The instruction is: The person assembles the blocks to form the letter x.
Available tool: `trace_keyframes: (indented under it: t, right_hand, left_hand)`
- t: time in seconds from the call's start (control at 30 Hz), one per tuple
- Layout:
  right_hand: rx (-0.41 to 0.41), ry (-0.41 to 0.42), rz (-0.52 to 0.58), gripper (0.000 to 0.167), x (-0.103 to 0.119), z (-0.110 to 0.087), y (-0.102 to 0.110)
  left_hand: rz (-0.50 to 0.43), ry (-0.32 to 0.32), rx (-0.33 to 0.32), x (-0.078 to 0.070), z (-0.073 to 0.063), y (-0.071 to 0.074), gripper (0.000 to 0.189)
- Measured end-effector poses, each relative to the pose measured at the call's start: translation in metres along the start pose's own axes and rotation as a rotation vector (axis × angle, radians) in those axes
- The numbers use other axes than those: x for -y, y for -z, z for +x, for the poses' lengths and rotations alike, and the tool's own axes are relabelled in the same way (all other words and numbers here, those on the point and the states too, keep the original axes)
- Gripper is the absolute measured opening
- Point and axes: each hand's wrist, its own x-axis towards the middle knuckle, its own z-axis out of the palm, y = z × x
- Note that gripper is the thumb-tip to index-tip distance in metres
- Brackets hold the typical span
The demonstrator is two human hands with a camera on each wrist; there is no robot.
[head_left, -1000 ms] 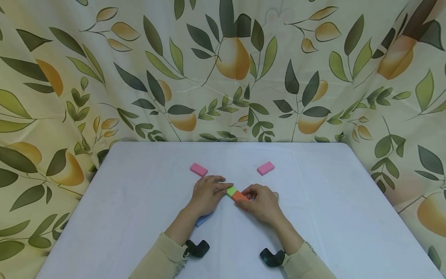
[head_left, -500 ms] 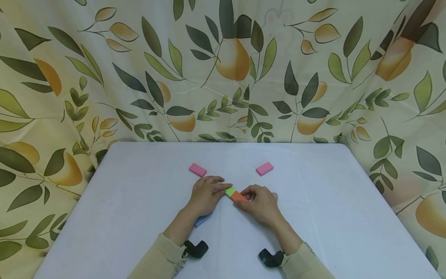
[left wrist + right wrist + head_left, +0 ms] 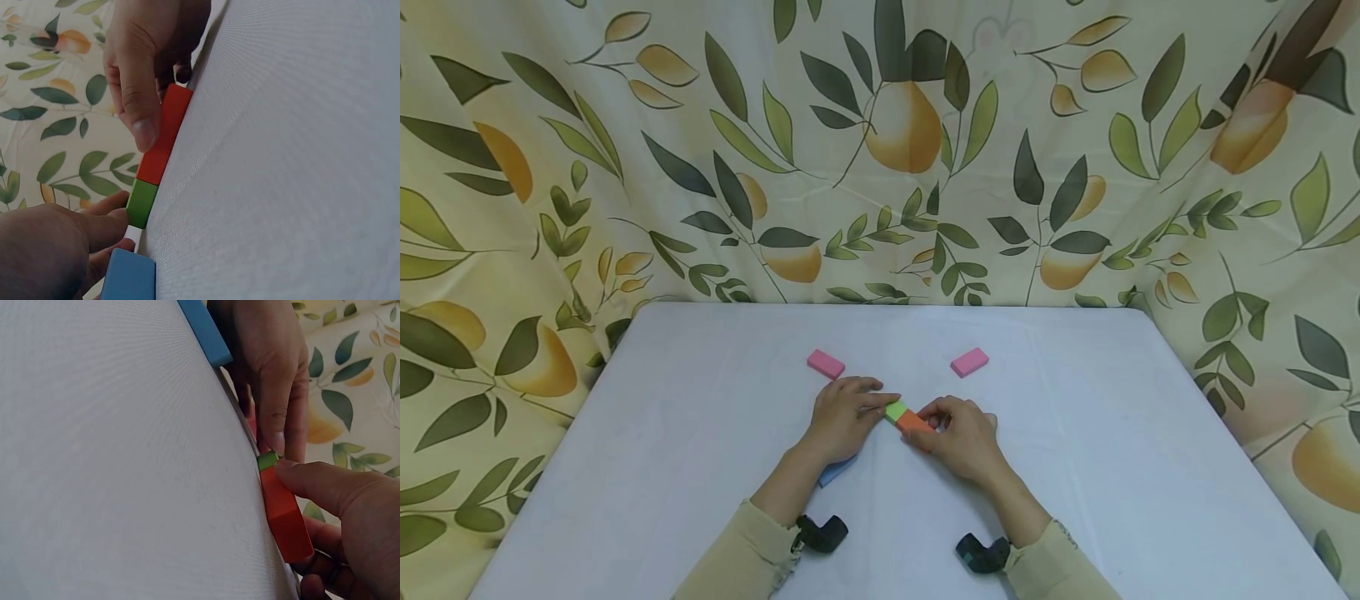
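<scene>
A green block (image 3: 896,410) and an orange block (image 3: 913,422) lie end to end on the white table, touching in one slanted line. My left hand (image 3: 844,421) pinches the green block at its far-left end, with thumb and fingertips on it in the left wrist view. Thumb and fingers of my right hand (image 3: 966,437) hold the orange block (image 3: 287,515) from both sides. Under my left wrist is a blue block (image 3: 130,278), partly hidden in the head view and apart from the green one.
Two pink blocks lie farther back on the white table (image 3: 1075,400): a left pink block (image 3: 826,363) just beyond my left fingers and a right pink block (image 3: 970,362). A patterned curtain (image 3: 880,208) hangs behind the table's far edge.
</scene>
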Motion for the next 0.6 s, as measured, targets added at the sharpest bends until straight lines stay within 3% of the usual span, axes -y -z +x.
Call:
trace_keyframes:
  t: [0.6]
  right_hand:
    - [-0.008,0.023,-0.003,0.028,-0.0009,-0.0005,-0.0007]
  left_hand:
    - [0.003,-0.01,-0.008,-0.0005,-0.0002,0.0,0.033]
